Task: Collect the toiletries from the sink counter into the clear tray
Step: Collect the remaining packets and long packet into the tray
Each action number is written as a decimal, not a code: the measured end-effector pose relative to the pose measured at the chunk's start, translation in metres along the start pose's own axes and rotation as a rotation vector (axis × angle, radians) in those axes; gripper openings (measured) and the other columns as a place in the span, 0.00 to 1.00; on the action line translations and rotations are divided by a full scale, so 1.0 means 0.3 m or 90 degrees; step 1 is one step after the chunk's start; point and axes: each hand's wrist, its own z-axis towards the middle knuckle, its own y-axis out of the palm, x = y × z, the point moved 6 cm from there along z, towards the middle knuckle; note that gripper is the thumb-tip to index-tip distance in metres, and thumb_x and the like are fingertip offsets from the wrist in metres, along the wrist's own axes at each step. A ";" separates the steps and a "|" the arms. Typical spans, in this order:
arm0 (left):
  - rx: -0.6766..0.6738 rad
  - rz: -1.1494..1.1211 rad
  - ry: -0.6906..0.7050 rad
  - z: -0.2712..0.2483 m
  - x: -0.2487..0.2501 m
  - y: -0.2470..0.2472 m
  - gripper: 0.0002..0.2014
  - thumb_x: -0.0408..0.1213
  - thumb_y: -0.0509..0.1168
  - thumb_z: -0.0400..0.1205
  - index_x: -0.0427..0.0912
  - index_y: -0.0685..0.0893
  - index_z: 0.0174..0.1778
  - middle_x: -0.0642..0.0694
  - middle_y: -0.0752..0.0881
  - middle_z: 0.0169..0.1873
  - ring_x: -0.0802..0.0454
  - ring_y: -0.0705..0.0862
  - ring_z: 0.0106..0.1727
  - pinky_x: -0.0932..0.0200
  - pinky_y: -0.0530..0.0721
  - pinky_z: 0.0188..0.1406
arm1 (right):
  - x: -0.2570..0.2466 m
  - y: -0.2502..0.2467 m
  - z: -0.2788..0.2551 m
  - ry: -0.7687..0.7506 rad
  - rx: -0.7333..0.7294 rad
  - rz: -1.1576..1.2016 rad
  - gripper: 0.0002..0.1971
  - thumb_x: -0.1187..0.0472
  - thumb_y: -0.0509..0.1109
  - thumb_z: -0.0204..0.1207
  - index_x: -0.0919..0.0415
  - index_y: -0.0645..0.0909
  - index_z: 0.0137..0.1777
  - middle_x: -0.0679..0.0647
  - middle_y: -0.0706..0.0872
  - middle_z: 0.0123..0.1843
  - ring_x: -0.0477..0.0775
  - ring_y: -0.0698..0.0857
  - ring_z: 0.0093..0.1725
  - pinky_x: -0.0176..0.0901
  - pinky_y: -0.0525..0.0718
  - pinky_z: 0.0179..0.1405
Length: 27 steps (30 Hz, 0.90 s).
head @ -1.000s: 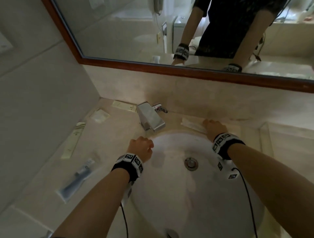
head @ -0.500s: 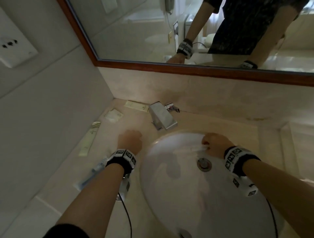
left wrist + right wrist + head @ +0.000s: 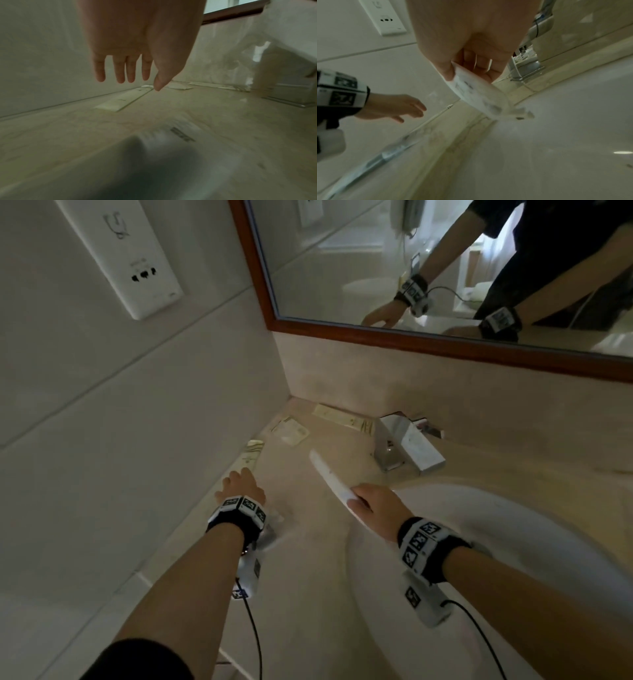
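Observation:
My right hand [image 3: 359,501] pinches one end of a long white packet [image 3: 329,481], held above the counter left of the basin; in the right wrist view thumb and fingers clamp that packet [image 3: 476,94]. Near the side wall my left hand [image 3: 238,479] hovers with straight fingers [image 3: 120,73], holding nothing, just short of a long cream packet [image 3: 251,457] lying along the wall [image 3: 120,100]. A clear-wrapped dark item [image 3: 385,155] lies on the counter under my left wrist. The clear tray is not in view.
A small square sachet [image 3: 291,431] and a flat cream packet [image 3: 342,419] lie in the back corner. The chrome faucet [image 3: 407,446] stands behind the white basin [image 3: 531,542]. A mirror [image 3: 376,268] hangs above; a wall socket [image 3: 137,258] is on the left wall.
The right hand picked the white packet up from behind the basin and carried it left. The left hand moved left toward the wall and uncurled its fingers.

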 end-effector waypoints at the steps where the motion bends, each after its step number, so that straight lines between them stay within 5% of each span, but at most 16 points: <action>1: -0.008 -0.009 -0.013 0.016 -0.034 0.008 0.19 0.37 0.59 0.84 0.38 0.69 0.71 0.35 0.72 0.70 0.36 0.73 0.71 0.40 0.75 0.68 | -0.010 0.002 0.022 0.010 0.013 0.016 0.13 0.60 0.61 0.83 0.66 0.73 0.38 0.55 0.74 0.35 0.54 0.73 0.36 0.41 0.68 0.37; 6: -0.083 -0.035 -0.020 0.083 -0.136 0.056 0.29 0.39 0.61 0.84 0.35 0.59 0.79 0.32 0.66 0.75 0.32 0.71 0.74 0.39 0.74 0.72 | -0.036 0.028 0.094 0.039 0.040 0.032 0.23 0.61 0.61 0.83 0.50 0.58 0.27 0.45 0.64 0.27 0.48 0.66 0.28 0.41 0.63 0.30; 16: -0.139 -0.164 -0.053 0.142 -0.157 0.082 0.27 0.46 0.66 0.82 0.36 0.72 0.74 0.35 0.75 0.73 0.35 0.77 0.72 0.44 0.78 0.68 | -0.025 0.061 0.082 0.094 0.052 0.049 0.24 0.62 0.62 0.83 0.52 0.58 0.26 0.46 0.63 0.26 0.41 0.63 0.26 0.32 0.62 0.28; 21: -0.053 -0.258 -0.037 0.106 -0.083 0.045 0.22 0.48 0.53 0.88 0.32 0.78 0.64 0.31 0.81 0.64 0.33 0.80 0.64 0.47 0.78 0.59 | -0.016 0.048 0.060 0.118 0.062 0.069 0.23 0.62 0.62 0.82 0.53 0.58 0.26 0.47 0.64 0.26 0.43 0.63 0.27 0.41 0.63 0.30; 27: 0.136 -0.455 0.068 -0.002 0.022 -0.114 0.15 0.40 0.59 0.86 0.30 0.80 0.45 0.28 0.83 0.42 0.41 0.81 0.42 0.50 0.78 0.44 | -0.056 0.002 0.019 0.131 0.096 0.122 0.17 0.60 0.62 0.82 0.58 0.67 0.30 0.53 0.70 0.29 0.51 0.69 0.30 0.43 0.69 0.37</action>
